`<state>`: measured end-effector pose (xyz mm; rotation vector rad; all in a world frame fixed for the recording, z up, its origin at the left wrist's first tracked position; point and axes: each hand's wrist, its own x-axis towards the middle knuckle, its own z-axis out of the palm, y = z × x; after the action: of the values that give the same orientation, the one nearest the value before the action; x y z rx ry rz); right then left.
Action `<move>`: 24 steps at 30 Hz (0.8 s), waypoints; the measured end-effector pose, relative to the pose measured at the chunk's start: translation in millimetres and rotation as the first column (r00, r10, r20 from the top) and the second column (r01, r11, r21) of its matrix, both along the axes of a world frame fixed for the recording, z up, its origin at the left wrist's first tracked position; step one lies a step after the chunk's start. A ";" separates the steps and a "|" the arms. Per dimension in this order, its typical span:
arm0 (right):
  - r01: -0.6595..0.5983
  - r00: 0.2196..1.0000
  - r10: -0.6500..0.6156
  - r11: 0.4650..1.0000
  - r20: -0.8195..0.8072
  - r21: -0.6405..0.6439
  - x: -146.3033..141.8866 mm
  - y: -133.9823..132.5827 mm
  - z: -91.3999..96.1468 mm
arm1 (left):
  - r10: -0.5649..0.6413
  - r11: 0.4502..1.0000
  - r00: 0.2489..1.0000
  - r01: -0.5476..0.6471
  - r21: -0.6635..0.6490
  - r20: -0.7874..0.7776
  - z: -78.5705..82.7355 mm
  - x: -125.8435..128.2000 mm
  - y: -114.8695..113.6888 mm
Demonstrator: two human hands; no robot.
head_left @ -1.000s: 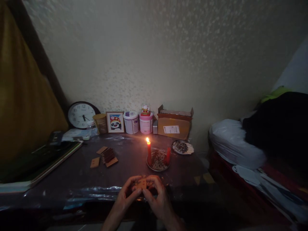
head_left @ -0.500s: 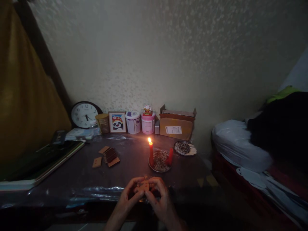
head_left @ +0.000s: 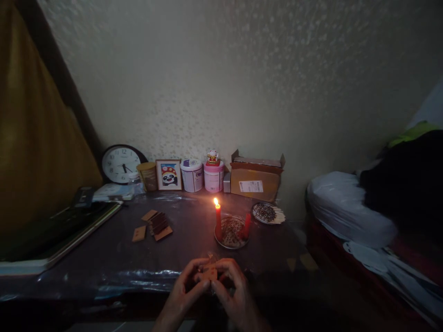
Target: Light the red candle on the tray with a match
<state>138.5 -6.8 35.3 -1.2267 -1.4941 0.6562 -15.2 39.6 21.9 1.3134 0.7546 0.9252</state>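
Between my two hands, at the table's front edge, is a small tan cardboard matchbox (head_left: 209, 273) with reddish marks on its face. My left hand (head_left: 189, 287) grips it from the left with thumb and fingers. From the right, the thumb and bent fingers of my right hand (head_left: 232, 285) close on it too. Beyond the hands stands a lit red candle (head_left: 218, 223) on a round metal plate (head_left: 231, 247) strewn with dark bits. On that plate's right side a shorter red candle (head_left: 247, 226) leans, unlit.
Several matchboxes (head_left: 159, 223) lie in a loose pile on the left. A plate of matchsticks (head_left: 277, 215) sits at the right. Along the wall are a clock (head_left: 122, 163), a framed panda picture (head_left: 169, 176), tins (head_left: 192, 177) and a cardboard box (head_left: 256, 182).
My hands and the matchbox sit slightly lower and further right in view. Both hands keep their hold. The view itself has shifted a little; the candle still burns.
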 end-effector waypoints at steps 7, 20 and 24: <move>-0.003 1.000 0.003 0.999 0.019 0.032 2.8 -1.8 -1.0 | -0.023 1.000 1.000 0.023 -0.008 -0.003 -3.9 -0.4 -0.7; -0.042 0.999 0.042 0.998 -0.004 -0.053 3.0 -3.0 -1.9 | 0.025 0.999 1.000 -0.024 -0.045 0.016 -8.4 3.0 -5.8; -0.029 1.000 0.029 0.999 -0.007 -0.040 2.6 -2.8 -3.2 | 0.029 0.999 1.000 -0.029 -0.043 0.011 -7.1 2.1 -7.1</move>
<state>141.1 -9.6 32.1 -1.2343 -1.5021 0.7119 -13.1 32.5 14.9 1.2611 0.7824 0.9340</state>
